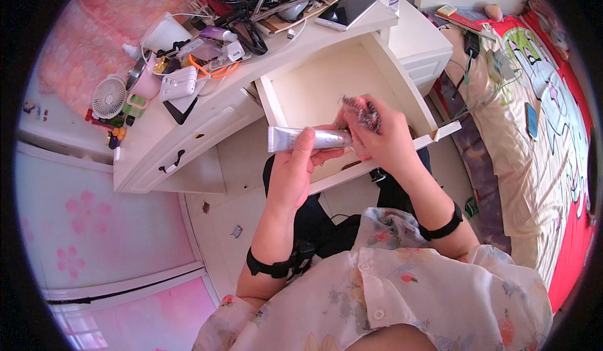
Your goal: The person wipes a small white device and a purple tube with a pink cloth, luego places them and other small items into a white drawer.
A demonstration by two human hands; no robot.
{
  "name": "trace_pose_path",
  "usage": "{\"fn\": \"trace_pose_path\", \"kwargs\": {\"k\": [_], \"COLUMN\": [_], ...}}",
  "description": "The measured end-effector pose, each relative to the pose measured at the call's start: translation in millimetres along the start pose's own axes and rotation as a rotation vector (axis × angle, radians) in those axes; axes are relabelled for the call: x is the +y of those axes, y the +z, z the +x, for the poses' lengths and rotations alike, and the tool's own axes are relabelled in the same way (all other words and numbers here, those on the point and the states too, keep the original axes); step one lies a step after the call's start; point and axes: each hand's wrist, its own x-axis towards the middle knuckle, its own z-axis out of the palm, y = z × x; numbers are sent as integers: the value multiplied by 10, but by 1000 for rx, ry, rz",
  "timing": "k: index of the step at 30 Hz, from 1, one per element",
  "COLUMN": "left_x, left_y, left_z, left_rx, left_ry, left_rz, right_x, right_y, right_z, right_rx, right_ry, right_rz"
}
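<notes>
My left hand [297,172] holds a silvery squeeze tube [308,139] lying sideways, its flat crimped end pointing left and my thumb across it. Against the tube's right end, my right hand [377,129] grips a crumpled, thin pinkish material with dark patterning [366,118]; whether it is cloth or film I cannot tell. The fingers of both hands meet there and hide that end of the tube. Both hands are above a pulled-out, cream-coloured drawer [325,75] of the white desk [226,92].
The desk top bears a smartphone [347,11], a white mini fan [109,97], a white power bank [179,83], a white cup [166,33] and tangled cables. A bed [509,162] with another phone [531,121] stands at right. Small litter lies on the floor [221,238].
</notes>
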Motion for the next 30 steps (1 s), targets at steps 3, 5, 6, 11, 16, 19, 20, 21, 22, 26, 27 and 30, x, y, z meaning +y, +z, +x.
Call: {"fn": "trace_pose_path", "kwargs": {"k": [3,5,6,11,16,19,20,21,22,26,27,30], "left_x": [57,29,13,-3,35,62,51,36,31,55,53,55], "left_y": [12,-4,-16,-71,22,23,-16,-58,-76,-47,-47,-153], "left_z": [12,22,26,7,16,-2,3,17,27,22,28,35], "left_rx": [56,57,36,-6,-15,-33,-31,2,36,42,24,-56], "left_ry": [-26,-36,-31,-57,-29,-24,-23,-33,-43,-68,-72,-83], "left_rz": [-92,-103,-123,-53,-81,-126,-126,-148,-171,-171,-192,-250], "right_x": [-63,13,-5,24,44,-9,-76,-117,19,80,28,-70], "right_y": [-11,-13,-9,88,26,-10,-31,-56,-40,-103,-105,23], "right_z": [-44,-19,-17,-37,-35,-39,-31,-23,10,20,4,-65], "right_rx": [86,87,48,-66,-46,-22,19,62,130,107,108,-95], "right_ry": [-235,-339,-498,-719,-586,-255,-141,-27,-50,-604,-603,-783], "right_rz": [1,-19,-170,-588,-470,-203,-18,164,307,-30,-32,-444]}}
